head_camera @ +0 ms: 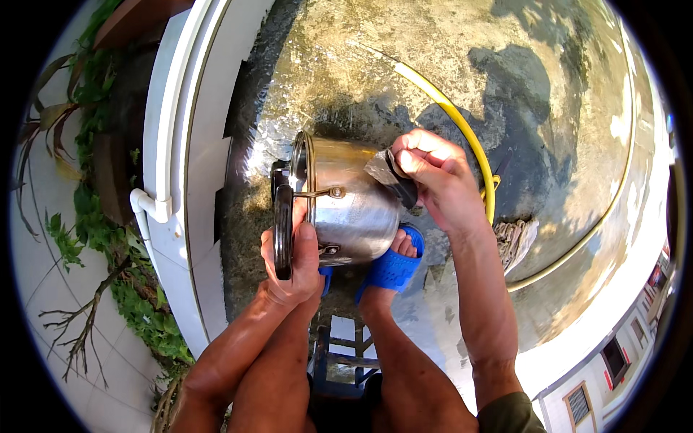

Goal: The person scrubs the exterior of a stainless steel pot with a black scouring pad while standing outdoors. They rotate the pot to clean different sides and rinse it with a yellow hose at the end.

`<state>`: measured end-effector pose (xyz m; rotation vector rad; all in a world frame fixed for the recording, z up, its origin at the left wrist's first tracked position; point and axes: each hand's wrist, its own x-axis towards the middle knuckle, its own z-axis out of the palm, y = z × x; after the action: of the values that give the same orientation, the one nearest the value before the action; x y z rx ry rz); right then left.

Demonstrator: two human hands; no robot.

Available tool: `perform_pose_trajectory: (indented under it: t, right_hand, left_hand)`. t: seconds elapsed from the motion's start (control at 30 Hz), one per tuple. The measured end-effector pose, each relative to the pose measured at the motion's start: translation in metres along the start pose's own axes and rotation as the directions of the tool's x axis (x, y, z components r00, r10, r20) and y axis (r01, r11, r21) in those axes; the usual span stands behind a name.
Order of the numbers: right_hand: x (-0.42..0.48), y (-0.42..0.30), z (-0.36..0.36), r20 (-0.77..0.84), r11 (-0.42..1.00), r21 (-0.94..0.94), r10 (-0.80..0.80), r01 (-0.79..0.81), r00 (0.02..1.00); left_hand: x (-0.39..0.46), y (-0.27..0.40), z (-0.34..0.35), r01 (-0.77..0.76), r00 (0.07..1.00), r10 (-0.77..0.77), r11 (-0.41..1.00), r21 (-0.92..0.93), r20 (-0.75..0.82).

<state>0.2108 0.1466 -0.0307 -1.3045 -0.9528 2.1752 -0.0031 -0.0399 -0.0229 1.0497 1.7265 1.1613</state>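
Note:
A shiny metal pot [357,216] lies on its side, its rim facing left and its base to the right. My left hand [298,260] grips the pot by its black handle [283,233] at the rim, fingers partly hidden behind it. Between the thumb and fingers of my right hand [433,173] is a dark, thin, bent piece of sheet [389,172], perhaps sandpaper, held against or very near the pot's side by the base. Brownish marks show on the pot's upper side; its lower side is brighter.
A yellow hose [460,116] curves over the wet concrete floor, right of my right hand. Beside it lies a crumpled pale cloth [514,241]. My feet wear blue slippers [392,268]. A white plastic pipe [168,130] runs along a low tiled wall at left, with plants beyond.

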Motion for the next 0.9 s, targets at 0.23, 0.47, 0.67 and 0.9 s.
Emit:
perform_pose_trajectory:
  t: [0.23, 0.47, 0.67, 0.9]
  right_hand:
    - [0.002, 0.015, 0.033, -0.073, 0.491, -0.776, -0.693, 0.396, 0.717]
    - [-0.017, 0.007, 0.03, 0.073, 0.531, -0.732, -0.561, 0.426, 0.825]
    - [-0.032, 0.006, 0.018, 0.116, 0.523, -0.73, -0.54, 0.44, 0.834]
    - [0.027, 0.019, 0.017, 0.148, 0.452, -0.747, -0.6, 0.487, 0.786]
  left_hand:
    - [0.004, -0.002, 0.005, -0.103, 0.994, 0.103, 0.995, 0.008, -0.039]
    - [0.0, -0.006, 0.004, -0.099, 0.994, 0.099, 0.995, 0.004, -0.035]
    - [0.006, 0.001, 0.005, -0.091, 0.996, 0.091, 0.996, 0.004, -0.02]
    - [0.001, -0.011, 0.005, -0.076, 0.996, 0.076, 0.997, 0.016, -0.035]
